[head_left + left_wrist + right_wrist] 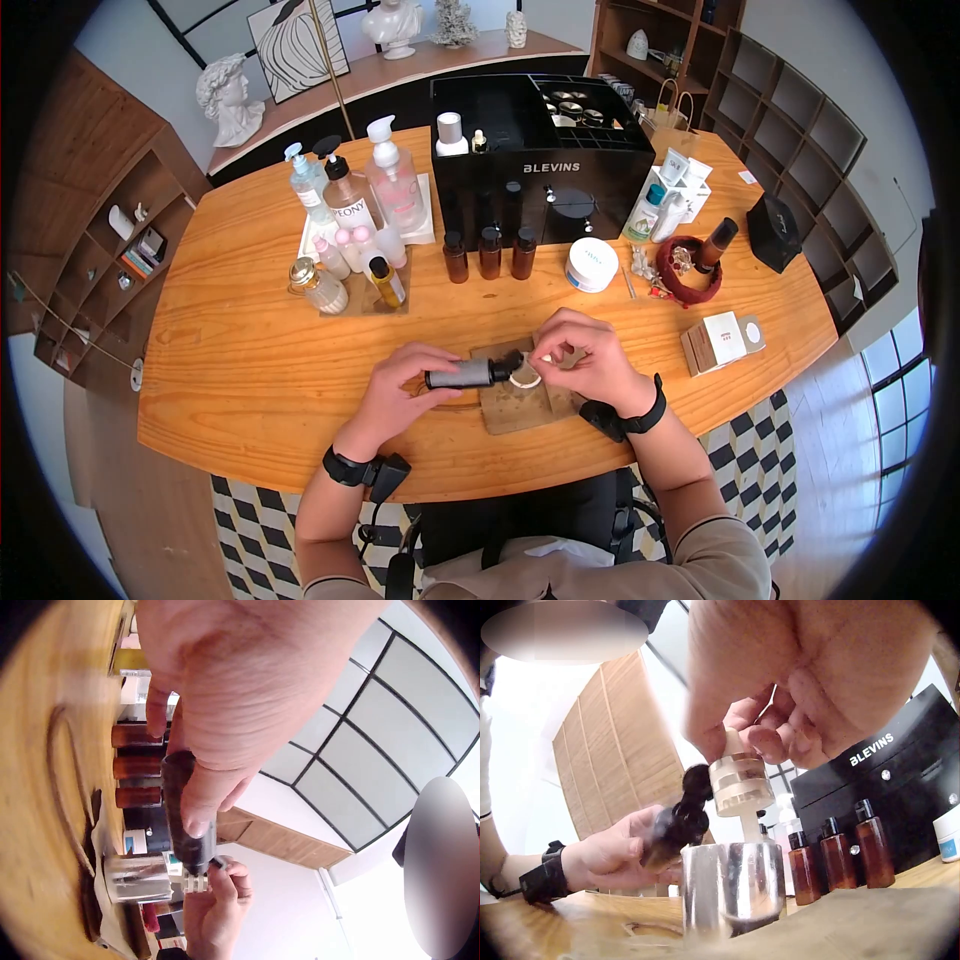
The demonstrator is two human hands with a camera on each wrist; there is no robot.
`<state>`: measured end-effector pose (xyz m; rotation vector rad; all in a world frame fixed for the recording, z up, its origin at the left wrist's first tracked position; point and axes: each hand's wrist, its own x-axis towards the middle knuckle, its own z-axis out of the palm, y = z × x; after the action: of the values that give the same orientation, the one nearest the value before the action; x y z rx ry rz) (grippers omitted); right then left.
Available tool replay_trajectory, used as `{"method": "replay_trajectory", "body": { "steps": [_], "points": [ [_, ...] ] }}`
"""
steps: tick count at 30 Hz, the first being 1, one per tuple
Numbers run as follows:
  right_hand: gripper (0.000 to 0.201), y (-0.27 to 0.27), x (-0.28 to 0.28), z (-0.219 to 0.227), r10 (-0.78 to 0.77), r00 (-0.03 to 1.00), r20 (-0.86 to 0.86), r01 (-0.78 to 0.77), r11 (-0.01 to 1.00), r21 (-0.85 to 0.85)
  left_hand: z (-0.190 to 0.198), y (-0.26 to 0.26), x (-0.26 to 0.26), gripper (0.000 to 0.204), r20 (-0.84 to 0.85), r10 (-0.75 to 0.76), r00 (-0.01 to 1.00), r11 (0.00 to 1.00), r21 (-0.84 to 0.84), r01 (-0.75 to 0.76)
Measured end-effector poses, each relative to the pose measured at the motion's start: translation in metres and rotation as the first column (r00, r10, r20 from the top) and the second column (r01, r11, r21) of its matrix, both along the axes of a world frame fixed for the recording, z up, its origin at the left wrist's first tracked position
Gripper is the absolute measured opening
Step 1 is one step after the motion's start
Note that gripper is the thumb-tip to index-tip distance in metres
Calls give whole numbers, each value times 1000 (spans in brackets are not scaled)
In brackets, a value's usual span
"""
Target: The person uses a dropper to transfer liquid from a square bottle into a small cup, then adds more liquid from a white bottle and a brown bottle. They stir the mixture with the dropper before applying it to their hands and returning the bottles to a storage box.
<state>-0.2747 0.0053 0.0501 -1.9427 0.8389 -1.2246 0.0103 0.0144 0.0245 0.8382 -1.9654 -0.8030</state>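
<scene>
My left hand [405, 390] grips a dark bottle [462, 375] with a grey label, lying almost level, its black flip cap [697, 782] raised. The bottle's mouth points at a shiny silver cup [735, 889], close to its rim. Above that cup, my right hand [590, 355] pinches a cream-and-gold ringed lid [739, 784] by its pale top. From the lid a whitish stem [749, 827] hangs down to the cup's opening. The raised cap is right by the right fingertips. Beneath the cup lies a brownish flat sheet [515, 412].
Brown bottles [490, 255] stand before a black BLEVINS box [500, 180]. Pump bottles [350, 195] and smaller bottles occupy the left back. A white jar [592, 265], a red ring-shaped band [690, 297] and a small carton [712, 345] sit on the right.
</scene>
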Motion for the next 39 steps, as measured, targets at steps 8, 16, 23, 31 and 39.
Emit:
{"method": "replay_trajectory", "body": {
  "steps": [8,16,23,31,39],
  "points": [
    [9,1,-1,4,77,997,-30,-77,997,1,-4,1,1,38,-53,47,997,997,58,-44],
    [12,0,-1,0,71,997,-44,-71,997,-7,6,3,-3,24,-24,56,998,998,39,-55],
    [12,0,-2,0,57,996,-68,-56,998,19,1,4,-1,30,-49,69,996,995,69,-65],
    [12,-2,-2,-1,4,1000,0,-4,1000,13,0,3,-2,33,-30,45,999,999,5,-44],
    [11,-4,-3,-4,21,1000,-11,-20,998,53,2,3,-2,25,3,2,1000,1000,-2,-2]
  ]
}}
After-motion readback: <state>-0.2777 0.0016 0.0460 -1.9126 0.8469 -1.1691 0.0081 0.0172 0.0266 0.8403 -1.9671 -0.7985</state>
